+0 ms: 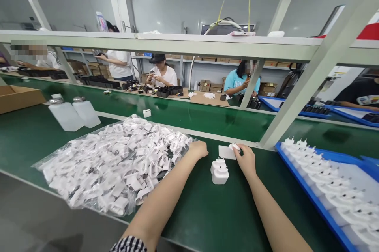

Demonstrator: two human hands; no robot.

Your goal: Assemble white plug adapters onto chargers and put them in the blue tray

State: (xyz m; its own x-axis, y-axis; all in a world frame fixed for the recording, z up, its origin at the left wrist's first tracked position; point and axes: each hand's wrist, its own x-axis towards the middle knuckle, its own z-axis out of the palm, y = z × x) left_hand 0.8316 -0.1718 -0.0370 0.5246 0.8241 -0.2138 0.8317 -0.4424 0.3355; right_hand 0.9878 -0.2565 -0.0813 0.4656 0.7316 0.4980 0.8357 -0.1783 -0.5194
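Note:
My left hand (199, 149) is at the right edge of a heap of white plastic charger housings (118, 161) on a clear plastic bag. Its fingers look curled; what they hold, if anything, is hidden. With thumb and fingers, my right hand (246, 160) pinches a small rounded white plastic piece (234, 147). Right beside that piece is a flat-sided white block (225, 152); I cannot tell whether they are joined. Between my hands, slightly nearer to me, white plug adapters (220, 173) stand with metal pins showing.
On the right, a blue tray (308, 191) holds rows of white plug adapters. Two white bottles (85, 112) stand at the left, near a cardboard box (17, 98). A single housing (147, 113) lies behind the heap. A slanted metal post (299, 78) rises at right; co-workers sit beyond.

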